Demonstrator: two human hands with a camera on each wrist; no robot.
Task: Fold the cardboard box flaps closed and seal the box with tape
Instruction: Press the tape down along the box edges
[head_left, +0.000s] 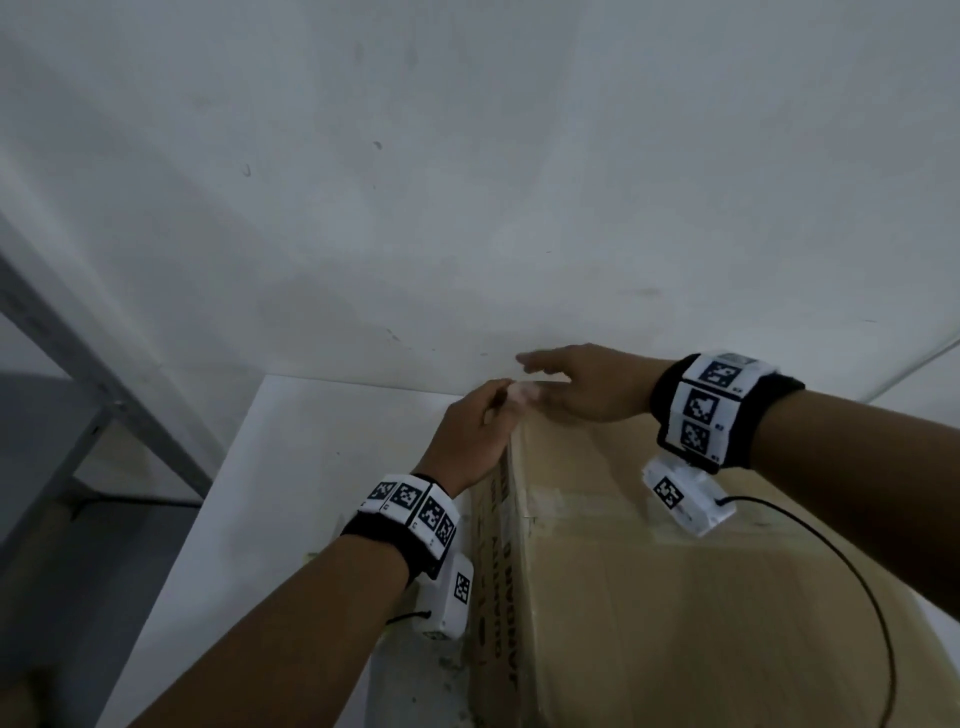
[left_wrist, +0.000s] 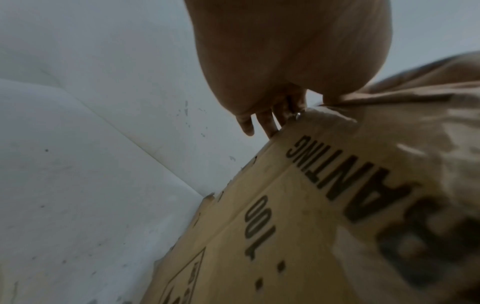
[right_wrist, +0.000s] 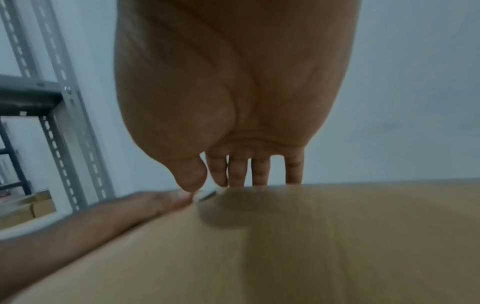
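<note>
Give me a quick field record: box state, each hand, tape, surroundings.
box: cardboard box, top flaps folded flat
tape: clear strip across the top; more runs over the far left corner
left hand: at the far left corner, fingers curled over the edge; what it pinches is unclear
right hand: fingers straight, pressing the far edge
surroundings: white table, wall, metal shelving at left

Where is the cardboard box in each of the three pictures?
Head view: the box fills the lower right, its top facing up.
Left wrist view: the box fills the lower right, its printed side showing.
Right wrist view: the box fills the bottom half, only its plain top.
Shared landmark: the box's far left corner, where the left hand and right hand meet.
</note>
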